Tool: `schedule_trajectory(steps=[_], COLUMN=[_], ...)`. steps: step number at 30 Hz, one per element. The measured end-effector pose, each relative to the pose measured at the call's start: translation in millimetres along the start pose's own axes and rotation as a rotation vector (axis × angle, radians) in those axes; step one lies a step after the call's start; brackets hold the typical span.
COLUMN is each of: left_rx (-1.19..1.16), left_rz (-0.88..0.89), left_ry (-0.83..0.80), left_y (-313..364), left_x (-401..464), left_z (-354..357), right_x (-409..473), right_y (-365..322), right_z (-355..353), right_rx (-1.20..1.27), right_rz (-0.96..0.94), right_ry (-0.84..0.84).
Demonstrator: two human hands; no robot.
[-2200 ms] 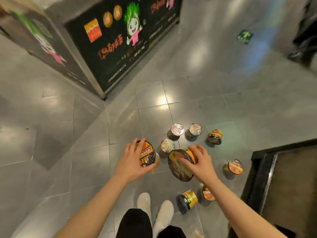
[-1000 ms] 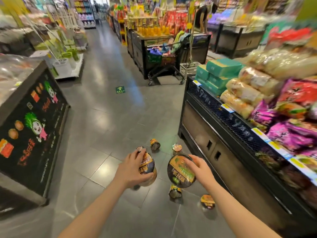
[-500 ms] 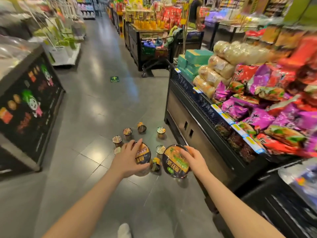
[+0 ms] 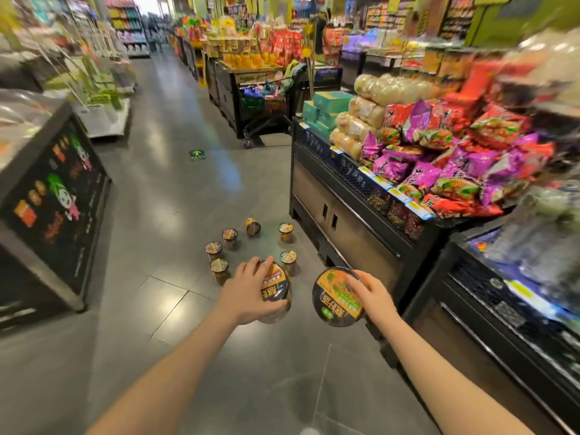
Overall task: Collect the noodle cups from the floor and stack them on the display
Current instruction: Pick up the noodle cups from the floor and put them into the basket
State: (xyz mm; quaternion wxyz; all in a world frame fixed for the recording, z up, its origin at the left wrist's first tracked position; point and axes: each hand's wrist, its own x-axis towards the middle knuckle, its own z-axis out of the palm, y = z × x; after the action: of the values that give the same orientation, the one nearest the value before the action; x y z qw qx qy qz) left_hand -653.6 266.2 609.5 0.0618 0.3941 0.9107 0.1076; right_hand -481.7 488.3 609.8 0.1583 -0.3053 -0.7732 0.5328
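You're up off the floor now, and the view has swung from the tiles to the aisle, with the noodle display [image 4: 361, 196] coming in on your right. Both cups have come up with you. Your left hand [image 4: 248, 290] wraps its fingers around the side of the black-and-orange noodle cup [image 4: 276, 293], held just ahead of you. Your right hand [image 4: 370, 293] grips the rim of the wide noodle bowl [image 4: 337, 298], its green-and-orange lid tilted toward you. The two sit just beside each other, not touching, in the air above the floor [image 4: 175, 215].

So that's two in hand, neither placed yet. Beyond your left hand, six small cups [image 4: 230, 237] remain on the tiles in a loose ring, between your hands and the front of the display. Whether more lie out of view, you can't tell from here.

The display itself, off past your right hand, is piled with purple and red noodle packets [image 4: 439, 164]. I'd judge you're early on: first load lifted, stacking not begun, several trips left.
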Motion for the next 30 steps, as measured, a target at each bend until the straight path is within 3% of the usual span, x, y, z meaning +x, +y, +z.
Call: schedule_trajectory(steps=[11,17,30], left_rx=[0.034,-0.001,-0.034], left_rz=[0.053,0.007,-0.073], left_ry=[-0.058,-0.013,0.026], left_y=[24.6,52.6,197.2], left_x=[-173.7,-238.9,-418.0], left_z=[7.2,7.8,82.3], right_x=[-190.3,-246.9,-424.4], right_y=[12.8,10.3,97.6], right_z=[7.9,-11.2,-125.3], right_rx=[0.078,0.077,0.062], right_rz=[0.123,0.068,0.086], right_ry=[0.039,0.020,0.040])
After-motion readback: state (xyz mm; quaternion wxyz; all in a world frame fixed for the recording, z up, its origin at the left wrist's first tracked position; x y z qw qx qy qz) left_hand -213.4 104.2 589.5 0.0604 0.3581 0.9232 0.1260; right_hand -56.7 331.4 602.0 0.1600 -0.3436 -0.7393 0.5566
